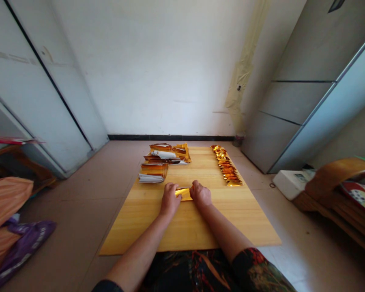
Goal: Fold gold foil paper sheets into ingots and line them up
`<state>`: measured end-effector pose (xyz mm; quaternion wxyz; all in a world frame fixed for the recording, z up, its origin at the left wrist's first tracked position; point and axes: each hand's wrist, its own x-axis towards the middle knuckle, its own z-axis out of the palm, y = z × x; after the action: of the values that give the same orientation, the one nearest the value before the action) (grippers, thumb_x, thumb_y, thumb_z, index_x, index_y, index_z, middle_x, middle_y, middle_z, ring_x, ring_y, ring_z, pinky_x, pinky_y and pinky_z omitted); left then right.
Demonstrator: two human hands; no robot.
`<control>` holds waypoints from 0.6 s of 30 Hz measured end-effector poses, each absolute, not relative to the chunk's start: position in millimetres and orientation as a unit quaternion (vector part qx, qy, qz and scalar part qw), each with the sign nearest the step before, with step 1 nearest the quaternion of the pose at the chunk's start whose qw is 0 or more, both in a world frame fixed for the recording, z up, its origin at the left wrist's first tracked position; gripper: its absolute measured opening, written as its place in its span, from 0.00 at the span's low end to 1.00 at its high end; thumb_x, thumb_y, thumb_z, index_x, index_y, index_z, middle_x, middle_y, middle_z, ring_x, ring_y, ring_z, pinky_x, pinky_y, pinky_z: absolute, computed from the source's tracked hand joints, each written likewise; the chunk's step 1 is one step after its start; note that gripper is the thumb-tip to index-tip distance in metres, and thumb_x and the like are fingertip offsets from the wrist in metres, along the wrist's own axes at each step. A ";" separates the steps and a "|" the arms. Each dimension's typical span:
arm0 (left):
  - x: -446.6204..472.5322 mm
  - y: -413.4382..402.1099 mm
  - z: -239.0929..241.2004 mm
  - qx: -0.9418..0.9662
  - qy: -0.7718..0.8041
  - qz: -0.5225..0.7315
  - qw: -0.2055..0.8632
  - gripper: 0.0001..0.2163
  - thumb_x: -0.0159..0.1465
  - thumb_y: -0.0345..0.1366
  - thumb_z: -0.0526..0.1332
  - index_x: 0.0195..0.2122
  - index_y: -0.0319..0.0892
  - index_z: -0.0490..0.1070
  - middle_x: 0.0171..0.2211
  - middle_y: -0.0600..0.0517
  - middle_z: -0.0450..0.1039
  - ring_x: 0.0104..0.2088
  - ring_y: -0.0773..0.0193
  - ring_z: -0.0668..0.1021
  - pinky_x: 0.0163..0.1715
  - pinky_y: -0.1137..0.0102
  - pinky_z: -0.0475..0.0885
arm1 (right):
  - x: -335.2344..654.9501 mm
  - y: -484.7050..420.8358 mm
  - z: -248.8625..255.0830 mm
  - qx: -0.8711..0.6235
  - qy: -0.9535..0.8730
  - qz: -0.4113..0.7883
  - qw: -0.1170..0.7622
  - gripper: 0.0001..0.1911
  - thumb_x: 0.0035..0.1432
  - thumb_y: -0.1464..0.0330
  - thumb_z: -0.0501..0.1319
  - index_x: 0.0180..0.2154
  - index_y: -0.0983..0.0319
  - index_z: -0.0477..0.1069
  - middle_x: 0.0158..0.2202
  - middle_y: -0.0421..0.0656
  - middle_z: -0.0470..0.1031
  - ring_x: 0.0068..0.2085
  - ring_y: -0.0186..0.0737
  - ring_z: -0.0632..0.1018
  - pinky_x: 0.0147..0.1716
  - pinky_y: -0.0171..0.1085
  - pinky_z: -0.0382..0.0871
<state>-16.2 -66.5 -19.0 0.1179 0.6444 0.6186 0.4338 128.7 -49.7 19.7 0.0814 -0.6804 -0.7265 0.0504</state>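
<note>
A small sheet of gold foil paper point(184, 193) lies on a wooden board point(188, 227) on the floor. My left hand point(169, 198) presses on the sheet's left end with its fingers curled. My right hand point(201, 194) grips the right end, fingers closed over it. Stacks of gold foil sheets point(153, 171) sit at the board's far left, and a second pile point(170, 153) lies behind them. A row of folded gold pieces point(227, 166) runs along the far right of the board.
A grey cabinet point(295, 105) stands at the right, and a white wall is behind. A wooden chair point(340, 182) and a white box point(290, 182) are at the right. A purple bag point(21, 247) and orange cloth point(6, 198) lie at the left.
</note>
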 end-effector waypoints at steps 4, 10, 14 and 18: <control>-13.6 -68.9 -20.5 0.632 0.628 0.441 0.108 0.15 0.52 0.21 0.59 0.40 0.41 0.70 0.52 0.45 0.59 0.51 0.57 0.70 0.52 0.62 0.69 | 128.2 -47.1 20.1 -0.682 -0.725 0.053 0.079 0.09 0.63 0.65 0.50 0.41 0.60 0.65 0.36 0.45 0.77 0.36 0.38 0.79 0.29 0.31 0.62; -16.1 -68.3 -17.0 0.621 0.648 0.427 0.107 0.11 0.52 0.25 0.61 0.36 0.40 0.72 0.50 0.45 0.63 0.55 0.54 0.67 0.56 0.61 0.65 | 129.4 -44.3 13.9 -0.682 -0.726 0.049 0.075 0.09 0.63 0.64 0.50 0.41 0.60 0.64 0.36 0.46 0.78 0.36 0.39 0.79 0.29 0.32 0.62; -15.7 -66.7 -14.0 0.633 0.665 0.379 0.114 0.12 0.50 0.24 0.61 0.36 0.39 0.74 0.50 0.44 0.65 0.55 0.54 0.68 0.56 0.63 0.65 | 129.3 -41.8 15.7 -0.684 -0.724 0.056 0.067 0.08 0.63 0.66 0.50 0.41 0.60 0.64 0.35 0.46 0.78 0.36 0.39 0.79 0.30 0.32 0.62; -14.3 -64.4 -10.5 0.658 0.669 0.326 0.117 0.13 0.52 0.22 0.58 0.37 0.39 0.75 0.51 0.43 0.65 0.55 0.56 0.68 0.57 0.65 0.64 | 128.7 -39.4 21.8 -0.691 -0.716 0.085 0.051 0.08 0.62 0.67 0.51 0.40 0.60 0.65 0.35 0.46 0.78 0.37 0.39 0.79 0.30 0.32 0.62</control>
<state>-14.3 -64.4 -10.5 0.1168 0.6581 0.6686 0.3259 128.7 -39.4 21.8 0.0511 -0.6905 -0.7165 0.0851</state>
